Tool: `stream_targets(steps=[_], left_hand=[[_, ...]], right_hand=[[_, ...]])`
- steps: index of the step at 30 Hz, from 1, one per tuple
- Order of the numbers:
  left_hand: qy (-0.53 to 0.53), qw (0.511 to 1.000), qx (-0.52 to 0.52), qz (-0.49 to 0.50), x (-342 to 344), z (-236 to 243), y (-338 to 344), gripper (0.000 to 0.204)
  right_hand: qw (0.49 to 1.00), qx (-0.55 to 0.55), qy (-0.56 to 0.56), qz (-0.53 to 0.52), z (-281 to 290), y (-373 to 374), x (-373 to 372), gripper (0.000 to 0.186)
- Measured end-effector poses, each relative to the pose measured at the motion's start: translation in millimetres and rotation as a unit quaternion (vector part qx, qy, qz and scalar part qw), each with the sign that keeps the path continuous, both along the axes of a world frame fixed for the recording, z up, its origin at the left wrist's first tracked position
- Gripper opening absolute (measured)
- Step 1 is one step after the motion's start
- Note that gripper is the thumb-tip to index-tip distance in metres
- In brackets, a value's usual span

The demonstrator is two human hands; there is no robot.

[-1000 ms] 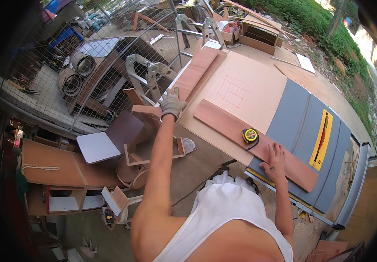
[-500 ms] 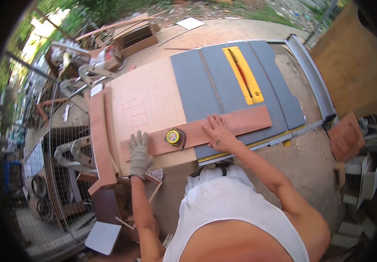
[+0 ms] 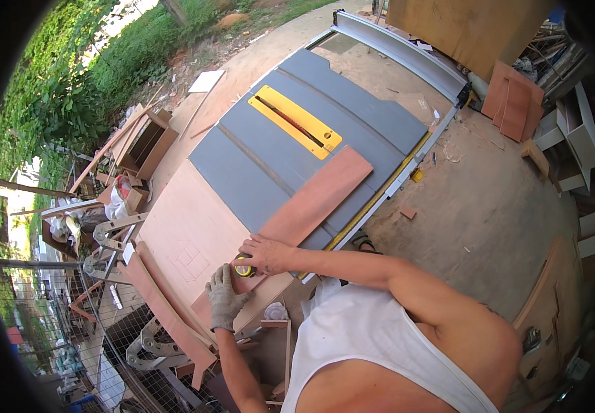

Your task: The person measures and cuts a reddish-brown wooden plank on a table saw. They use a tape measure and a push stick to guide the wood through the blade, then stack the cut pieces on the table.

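A reddish-brown wooden board (image 3: 321,193) lies across the pale plywood sheet (image 3: 187,210) and the grey saw table (image 3: 280,141). My bare right hand (image 3: 268,255) is closed on a yellow and black tape measure (image 3: 244,267) on the board. My left hand (image 3: 226,301), in a grey glove, rests at the board's near-left end beside the tape measure. Its fingers lie stretched over the wood and its thumb is apart. Whether it touches the tape measure is hard to tell. Red pencil lines (image 3: 189,260) mark the plywood.
A yellow insert (image 3: 296,122) with a dark slot is set in the saw table, and a metal fence rail (image 3: 404,49) runs along its far right side. Long wooden strips (image 3: 166,303) lie along the plywood's left edge. Scrap boards (image 3: 513,100) lie at the right.
My right hand has moved left along the board and taken hold of the tape measure. My left hand stays near the board's end. The view has turned.
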State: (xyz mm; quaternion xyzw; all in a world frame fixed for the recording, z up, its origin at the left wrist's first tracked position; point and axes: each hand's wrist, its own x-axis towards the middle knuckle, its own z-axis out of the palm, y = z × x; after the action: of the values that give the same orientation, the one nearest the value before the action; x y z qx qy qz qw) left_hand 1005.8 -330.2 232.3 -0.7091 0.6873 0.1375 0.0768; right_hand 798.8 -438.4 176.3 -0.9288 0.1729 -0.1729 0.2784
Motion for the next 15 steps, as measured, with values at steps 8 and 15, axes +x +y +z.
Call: stream_targets(steps=[8, 15], left_hand=[[-0.014, 0.998, 0.041, 0.047, 32, 10, 20, 0.109], [-0.021, 0.999, 0.002, -0.027, -33, -7, -8, 0.116]], right_hand=[[0.992, -0.023, -0.067, -0.104, -9, -20, -58, 0.058], [0.987, 0.012, -0.112, -0.117, 0, -21, -95, 0.059]])
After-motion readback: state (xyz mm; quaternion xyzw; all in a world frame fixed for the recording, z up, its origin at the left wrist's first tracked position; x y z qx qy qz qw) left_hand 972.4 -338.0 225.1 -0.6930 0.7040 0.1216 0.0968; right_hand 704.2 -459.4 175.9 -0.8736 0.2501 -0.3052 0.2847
